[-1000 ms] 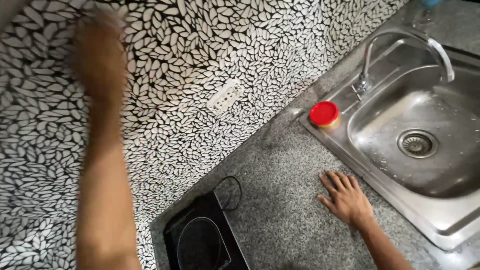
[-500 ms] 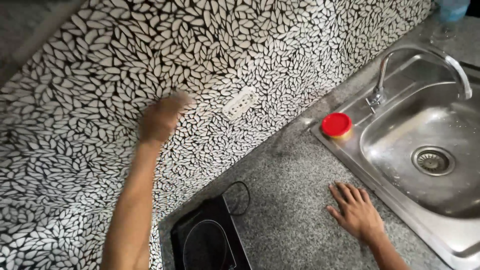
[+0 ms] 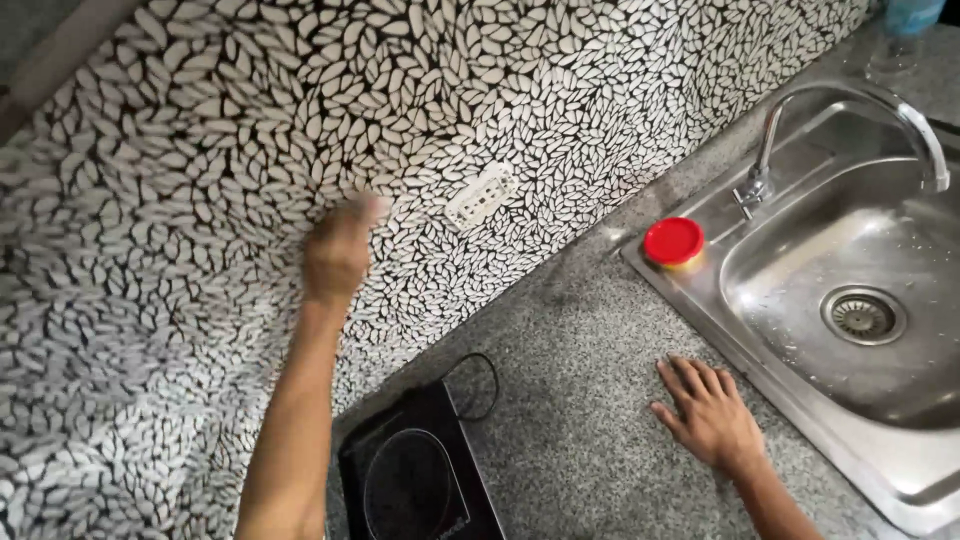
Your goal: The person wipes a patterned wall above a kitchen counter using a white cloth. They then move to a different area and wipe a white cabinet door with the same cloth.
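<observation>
My left hand (image 3: 338, 255) is raised against the wall tiled in a black-and-white leaf pattern (image 3: 560, 90), just left of a white wall socket (image 3: 480, 196). It is blurred by motion, with something pale at the fingertips, so I cannot tell whether it holds anything. My right hand (image 3: 708, 412) lies flat on the speckled grey countertop (image 3: 580, 400) with fingers spread and nothing in it, close to the near left rim of the steel sink (image 3: 690, 300).
A small container with a red lid (image 3: 674, 243) stands on the sink's corner beside the curved tap (image 3: 850, 100). A black single-burner cooktop (image 3: 415, 480) with a looped black cord (image 3: 480, 385) sits below my left arm. A clear bottle (image 3: 900, 40) stands at the top right.
My left hand has swept down and to the right along the wall, from near its top to beside the socket. The right hand has stayed flat on the counter.
</observation>
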